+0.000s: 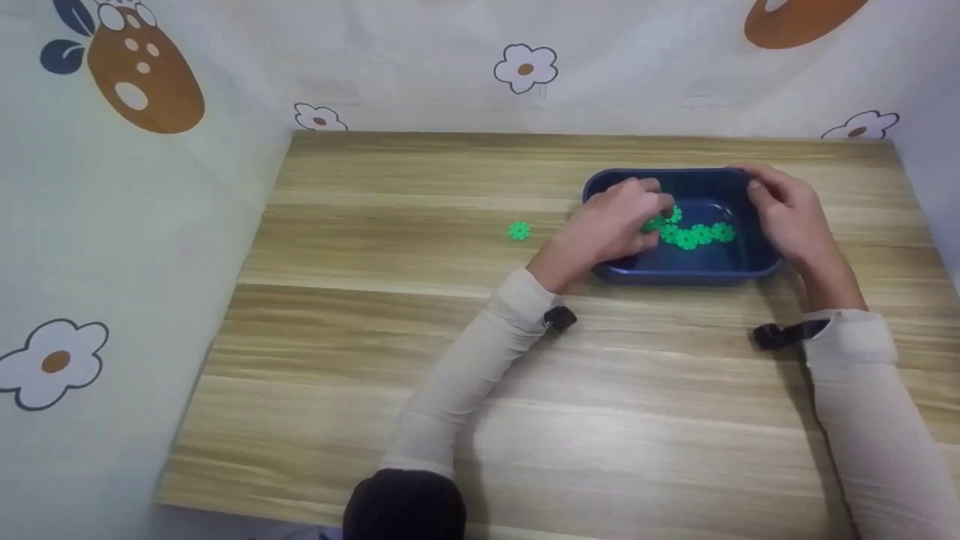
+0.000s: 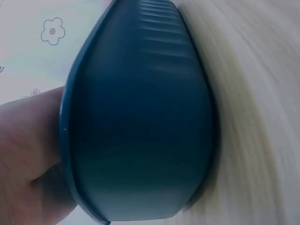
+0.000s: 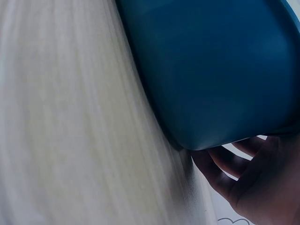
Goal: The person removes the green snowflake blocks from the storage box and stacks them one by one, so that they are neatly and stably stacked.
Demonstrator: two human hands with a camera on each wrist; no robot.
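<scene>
A dark blue plastic bin [image 1: 679,277] stands on the wooden table, with several bright green flower-shaped discs [image 1: 700,235] lying on its floor. My left hand [image 1: 615,221] reaches over the bin's left side, fingers bent downward beside the discs at that end. Whether it pinches one is hidden. My right hand [image 1: 795,214] grips the bin's right end, its thumb over the rim inside and its fingers outside. In the right wrist view, those fingers [image 3: 220,171] touch the outer wall. The left wrist view shows the bin's outside [image 2: 140,108] with part of the left hand [image 2: 28,150] behind the rim.
One loose green disc [image 1: 519,230] lies on the table [image 1: 375,337] to the left of the bin. A patterned wall [image 1: 420,67] closes off the back, and another rises along the left edge. Dark straps with small cameras [image 1: 560,319] sit at both wrists.
</scene>
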